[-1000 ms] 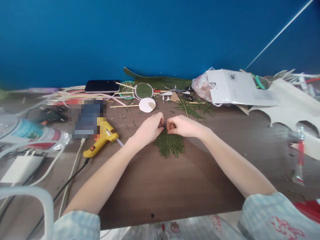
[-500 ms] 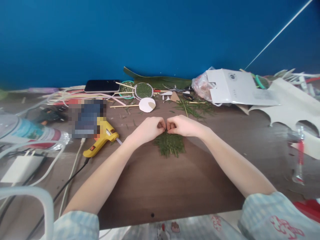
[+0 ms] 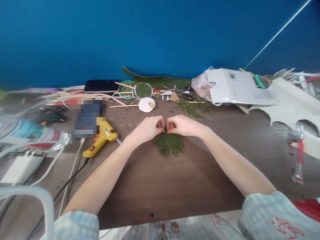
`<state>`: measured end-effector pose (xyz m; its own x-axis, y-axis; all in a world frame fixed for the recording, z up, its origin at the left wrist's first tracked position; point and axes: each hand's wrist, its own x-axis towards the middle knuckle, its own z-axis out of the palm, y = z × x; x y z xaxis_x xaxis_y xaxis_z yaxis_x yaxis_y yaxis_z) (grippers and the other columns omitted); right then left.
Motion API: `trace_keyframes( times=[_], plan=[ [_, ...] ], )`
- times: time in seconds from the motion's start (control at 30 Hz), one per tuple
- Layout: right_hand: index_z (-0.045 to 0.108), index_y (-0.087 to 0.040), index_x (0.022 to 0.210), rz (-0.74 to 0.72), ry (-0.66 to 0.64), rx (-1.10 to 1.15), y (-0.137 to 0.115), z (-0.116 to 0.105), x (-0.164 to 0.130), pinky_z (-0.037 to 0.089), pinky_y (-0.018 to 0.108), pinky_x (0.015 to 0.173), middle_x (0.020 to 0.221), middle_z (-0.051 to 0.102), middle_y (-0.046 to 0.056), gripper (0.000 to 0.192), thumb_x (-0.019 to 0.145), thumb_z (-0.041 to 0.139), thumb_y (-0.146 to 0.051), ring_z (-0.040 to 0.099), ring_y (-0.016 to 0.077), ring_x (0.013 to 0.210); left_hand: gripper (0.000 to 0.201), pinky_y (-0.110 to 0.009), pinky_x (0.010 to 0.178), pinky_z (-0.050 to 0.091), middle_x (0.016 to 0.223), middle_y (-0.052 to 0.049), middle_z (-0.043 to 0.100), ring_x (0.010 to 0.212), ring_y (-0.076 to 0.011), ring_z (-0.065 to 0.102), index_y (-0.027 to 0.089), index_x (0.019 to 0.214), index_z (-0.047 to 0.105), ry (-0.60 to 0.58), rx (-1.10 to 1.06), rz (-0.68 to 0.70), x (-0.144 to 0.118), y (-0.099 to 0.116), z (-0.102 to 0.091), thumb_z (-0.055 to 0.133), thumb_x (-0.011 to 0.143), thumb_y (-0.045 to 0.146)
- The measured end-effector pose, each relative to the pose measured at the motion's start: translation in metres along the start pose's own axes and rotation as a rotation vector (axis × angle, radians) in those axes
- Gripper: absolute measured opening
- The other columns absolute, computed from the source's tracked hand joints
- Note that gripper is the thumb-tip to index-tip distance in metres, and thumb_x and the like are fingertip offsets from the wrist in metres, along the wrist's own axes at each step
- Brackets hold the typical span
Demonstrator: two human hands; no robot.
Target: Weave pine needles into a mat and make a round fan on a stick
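A patch of short green grass-like blades [image 3: 170,145] lies on the brown table in front of me. My left hand [image 3: 151,127] is over its upper left edge, fingers curled and pinched together. Opposite it, my right hand [image 3: 185,125] is pinched the same way at the upper right edge. The two sets of fingertips almost meet at the far side of the patch. Whatever sits between the fingertips is too small to make out. Beyond the hands lies a white card disc on a stick [image 3: 147,104].
A yellow glue gun [image 3: 102,138] lies left, near a blurred-out dark device. At the back are a black phone [image 3: 101,86], a grass-covered round piece [image 3: 143,90], scissors [image 3: 188,96] and loose green blades [image 3: 193,109]. A white box [image 3: 235,87] and cut white card [image 3: 295,103] lie right.
Almost nothing differs. Both hands keep their pinched pose at the far edge of the green patch, and the view has shifted very slightly.
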<state>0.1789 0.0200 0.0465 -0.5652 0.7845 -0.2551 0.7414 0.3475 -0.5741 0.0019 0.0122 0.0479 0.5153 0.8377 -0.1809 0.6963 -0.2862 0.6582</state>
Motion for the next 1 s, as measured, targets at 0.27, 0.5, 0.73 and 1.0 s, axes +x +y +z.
trace_keyframes(
  times=[0.27, 0.5, 0.73, 1.0],
  plan=[
    [0.056, -0.018, 0.070, 0.006, 0.001, 0.015, -0.001, 0.000, -0.001, 0.031, 0.021, 0.052, 0.065, 0.060, -0.002, 0.005, 0.072, 0.060, -0.019, 0.051, 0.0100, 0.058, 0.005, -0.025, 0.067, 0.044, 0.077, 0.000, 0.066, 0.074, -0.0157, 0.061, 0.019, 0.075, 0.057, -0.007, 0.046, 0.019, 0.002, -0.004, 0.003, 0.053, 0.072, 0.020],
    [0.057, -0.017, 0.070, -0.018, 0.008, 0.015, -0.002, -0.001, -0.002, 0.031, 0.022, 0.054, 0.064, 0.059, -0.001, 0.003, 0.073, 0.058, -0.016, 0.051, 0.0103, 0.059, 0.007, -0.025, 0.069, 0.045, 0.078, 0.000, 0.067, 0.076, -0.0161, 0.061, 0.019, 0.076, 0.058, -0.020, 0.052, 0.007, 0.001, -0.004, 0.004, 0.052, 0.072, 0.020],
    [0.053, -0.020, 0.076, -0.048, 0.099, 0.149, -0.003, -0.001, -0.002, 0.033, 0.023, 0.055, 0.066, 0.061, -0.003, 0.003, 0.073, 0.054, -0.019, 0.052, 0.0111, 0.059, 0.010, -0.024, 0.063, 0.043, 0.076, 0.000, 0.067, 0.073, -0.0162, 0.061, 0.018, 0.076, 0.057, -0.005, 0.038, -0.041, 0.000, 0.000, 0.004, 0.060, 0.068, 0.023],
    [0.047, -0.021, 0.086, -0.153, 0.158, 0.365, -0.015, 0.001, -0.007, 0.038, 0.027, 0.063, 0.075, 0.066, -0.001, 0.010, 0.082, 0.049, -0.029, 0.054, 0.0123, 0.064, 0.026, -0.025, 0.062, 0.040, 0.077, -0.001, 0.067, 0.070, -0.0165, 0.060, 0.016, 0.083, 0.063, -0.062, 0.057, -0.043, -0.002, 0.003, -0.001, 0.055, 0.076, 0.040]
  ],
)
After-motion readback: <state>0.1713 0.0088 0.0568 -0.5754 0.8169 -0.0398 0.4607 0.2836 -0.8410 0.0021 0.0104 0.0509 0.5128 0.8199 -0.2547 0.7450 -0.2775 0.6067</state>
